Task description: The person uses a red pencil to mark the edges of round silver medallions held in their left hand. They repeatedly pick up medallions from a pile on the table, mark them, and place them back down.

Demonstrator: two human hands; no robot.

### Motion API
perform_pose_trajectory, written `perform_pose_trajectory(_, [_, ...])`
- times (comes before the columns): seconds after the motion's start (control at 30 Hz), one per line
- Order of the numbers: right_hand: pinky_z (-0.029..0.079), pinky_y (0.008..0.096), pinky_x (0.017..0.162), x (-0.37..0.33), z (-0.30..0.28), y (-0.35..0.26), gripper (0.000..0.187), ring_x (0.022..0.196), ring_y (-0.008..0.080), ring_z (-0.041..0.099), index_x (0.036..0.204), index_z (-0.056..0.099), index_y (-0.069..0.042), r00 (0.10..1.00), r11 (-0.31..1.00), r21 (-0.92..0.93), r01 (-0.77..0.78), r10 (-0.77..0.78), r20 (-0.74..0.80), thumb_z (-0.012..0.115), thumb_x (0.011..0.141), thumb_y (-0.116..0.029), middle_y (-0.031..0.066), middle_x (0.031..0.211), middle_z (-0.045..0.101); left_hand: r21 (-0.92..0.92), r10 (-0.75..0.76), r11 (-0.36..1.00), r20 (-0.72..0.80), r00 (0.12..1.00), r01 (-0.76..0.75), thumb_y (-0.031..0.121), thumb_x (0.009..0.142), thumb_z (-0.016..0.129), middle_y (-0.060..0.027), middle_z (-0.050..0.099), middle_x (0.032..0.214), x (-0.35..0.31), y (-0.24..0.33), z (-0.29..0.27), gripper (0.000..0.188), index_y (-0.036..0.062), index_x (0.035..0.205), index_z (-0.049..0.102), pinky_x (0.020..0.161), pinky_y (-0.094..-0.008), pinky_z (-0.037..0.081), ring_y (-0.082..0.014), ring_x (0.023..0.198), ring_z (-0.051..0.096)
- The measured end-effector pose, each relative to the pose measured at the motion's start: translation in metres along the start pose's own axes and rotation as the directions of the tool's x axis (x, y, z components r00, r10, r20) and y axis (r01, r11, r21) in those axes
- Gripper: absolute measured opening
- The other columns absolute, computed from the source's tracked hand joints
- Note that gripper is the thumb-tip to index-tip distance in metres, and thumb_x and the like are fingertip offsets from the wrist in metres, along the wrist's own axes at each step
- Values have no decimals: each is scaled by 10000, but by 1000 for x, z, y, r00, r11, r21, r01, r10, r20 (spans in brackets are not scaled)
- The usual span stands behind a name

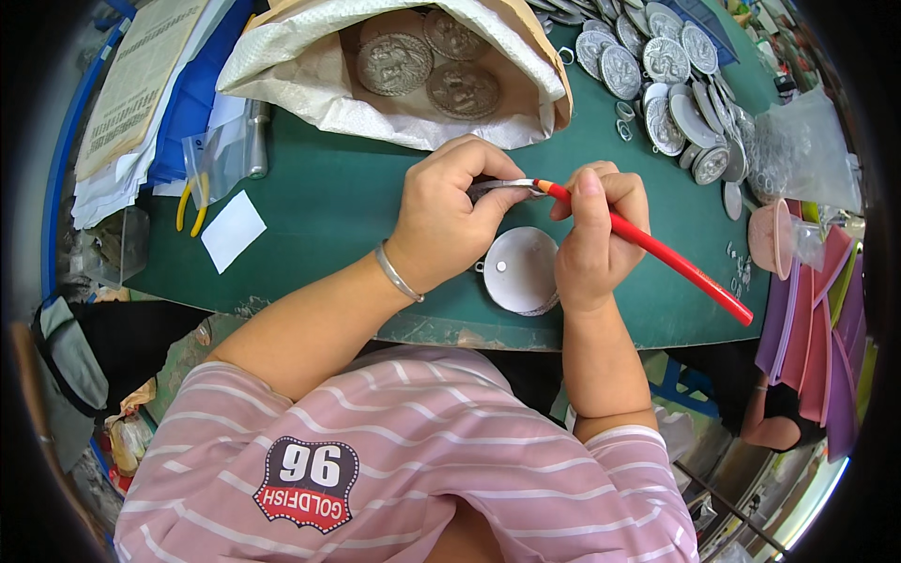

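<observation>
My left hand (441,211) is closed on a thin grey metal medallion (496,184), seen nearly edge-on and partly hidden by the thumb and fingers. In my right hand (601,235) is a red pencil (683,267), its sharpened end at the medallion's right edge; from here I cannot tell whether they touch. Below the hands, a round pale disc (521,270) with a small ring at its left side lies on the green table. A small bright dot (500,266) sits on its surface.
Beyond my hands, a white sack (319,108) holds several embossed medallions (394,64). More silver medallions (666,61) are heaped at far right, near a clear plastic bag (809,141) and a pink cup (770,239). Yellow-handled pliers (192,208) and a white paper (234,231) lie left.
</observation>
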State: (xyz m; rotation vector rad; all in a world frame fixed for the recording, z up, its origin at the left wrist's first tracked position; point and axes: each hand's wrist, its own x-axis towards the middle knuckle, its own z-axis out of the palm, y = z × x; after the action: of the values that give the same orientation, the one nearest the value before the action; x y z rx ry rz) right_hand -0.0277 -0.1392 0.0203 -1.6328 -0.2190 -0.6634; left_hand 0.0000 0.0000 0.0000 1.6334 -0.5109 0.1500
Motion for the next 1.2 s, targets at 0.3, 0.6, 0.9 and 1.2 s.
perform_pose_trajectory(0.3, [425,280,613,10,-1,6,82,669,191,559,763,561,-10,970,969,-104,225,-213,117,640,754,-29,88,710,604,9,-30,1000,6,1000,30,-32,749,655,-59,602,809,0,1,-1,113,-12,827,574,659,-219,472,-96,726,561])
perform_pose_trajectory(0.6, [451,267,666,11,-7,11,274,701,169,566,727,480,-50,991,998,-56,10,-3,131,697,650,101,87,726,629,24,-232,973,31,972,231,-39,691,697,-59,609,784,2,2,-1,159,-5,816,604,665,-245,485,-102,719,579])
perform_pose_trajectory(0.9, [452,289,697,13,-12,2,328,732,177,570,805,464,-61,980,987,89,132,-144,140,722,656,75,122,800,626,52,187,982,-139,972,-182,-90,631,696,-81,608,785,1,13,-8,186,-7,778,621,623,-256,461,-161,708,580])
perform_pose_trajectory(1.2, [458,292,667,11,-11,5,309,704,187,582,803,467,-59,958,976,94,195,-210,197,677,665,120,132,787,637,70,162,985,-91,983,-156,-13,618,739,-86,606,779,4,18,-5,182,15,761,630,611,-279,466,-195,665,582])
